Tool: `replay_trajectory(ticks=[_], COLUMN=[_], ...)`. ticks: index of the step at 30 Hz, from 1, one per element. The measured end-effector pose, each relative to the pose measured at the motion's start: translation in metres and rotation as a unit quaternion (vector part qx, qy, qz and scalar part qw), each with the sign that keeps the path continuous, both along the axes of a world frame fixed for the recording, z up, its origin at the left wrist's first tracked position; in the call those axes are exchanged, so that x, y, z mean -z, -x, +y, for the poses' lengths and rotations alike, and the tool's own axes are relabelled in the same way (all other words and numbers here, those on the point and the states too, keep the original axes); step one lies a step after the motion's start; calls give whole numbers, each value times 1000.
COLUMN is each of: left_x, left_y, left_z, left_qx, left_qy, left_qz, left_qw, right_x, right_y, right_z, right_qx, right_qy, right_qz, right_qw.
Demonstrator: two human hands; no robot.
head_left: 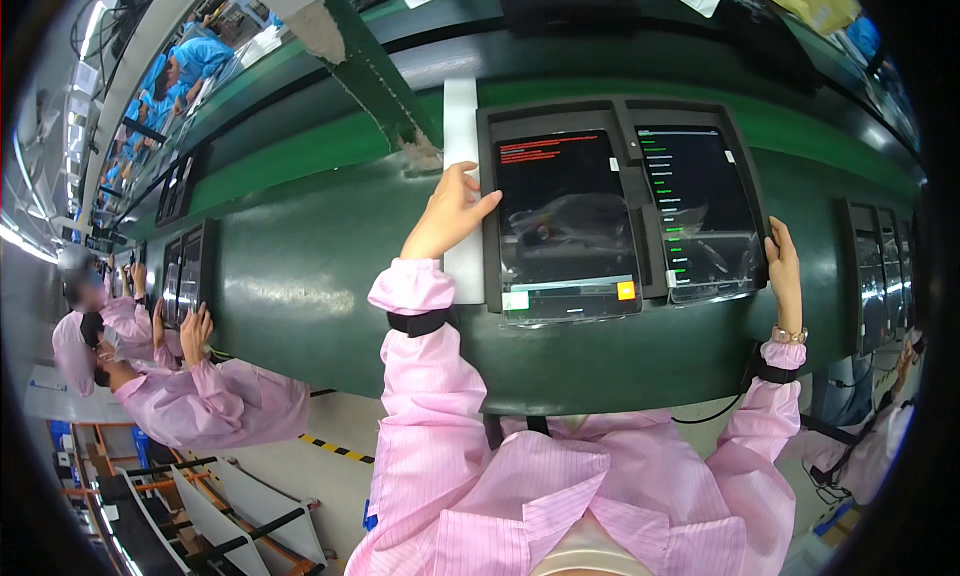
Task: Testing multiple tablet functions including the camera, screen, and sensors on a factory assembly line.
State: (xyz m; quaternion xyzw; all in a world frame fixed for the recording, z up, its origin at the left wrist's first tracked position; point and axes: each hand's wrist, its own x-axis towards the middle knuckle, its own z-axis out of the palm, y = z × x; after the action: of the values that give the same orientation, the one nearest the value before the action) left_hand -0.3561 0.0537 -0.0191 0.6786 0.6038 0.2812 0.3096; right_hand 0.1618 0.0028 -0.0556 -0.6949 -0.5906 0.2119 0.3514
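Observation:
A black two-bay tray lies on the green bench before me. Its left bay holds a tablet with red lines at the top of a dark screen and a green and an orange patch at the bottom. In the right bay, another tablet shows a list in white and green. Clear film covers both screens. My left hand grips the tray's left edge, thumb at the rim beside the left tablet. At the right edge, my right hand has its fingers closed against the tray's side.
A white strip runs under the tray's left side. More trays of tablets stand on the green bench to the left and right. A green post rises behind. A co-worker in pink handles a tray at left.

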Motion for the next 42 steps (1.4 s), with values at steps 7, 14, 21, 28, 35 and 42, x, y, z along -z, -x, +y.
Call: replay_trajectory(ticks=[7, 14, 21, 28, 35, 42], left_x=[12, 9, 0, -14, -21, -24], left_y=[-7, -20, -49, -28, -26, -30], left_z=[-1, -5, -16, -11, -12, -14], left_qx=[-18, -33, -105, -88, -28, -23], left_qy=[-50, -100, -149, -111, -228, -217], left_qz=[47, 127, 243, 67, 112, 121], left_qw=[997, 986, 953, 988, 967, 968], right_x=[9, 6, 8, 11, 11, 8], right_y=[-4, 1, -2, -5, -7, -5], right_z=[1, -1, -3, -3, -3, -3], right_qx=[10, 27, 16, 5, 7, 9], right_qy=[-7, 10, 0, -10, -7, 18], right_qz=[-17, -94, -90, -63, -85, -67], right_qw=[1000, 995, 996, 998, 996, 998])
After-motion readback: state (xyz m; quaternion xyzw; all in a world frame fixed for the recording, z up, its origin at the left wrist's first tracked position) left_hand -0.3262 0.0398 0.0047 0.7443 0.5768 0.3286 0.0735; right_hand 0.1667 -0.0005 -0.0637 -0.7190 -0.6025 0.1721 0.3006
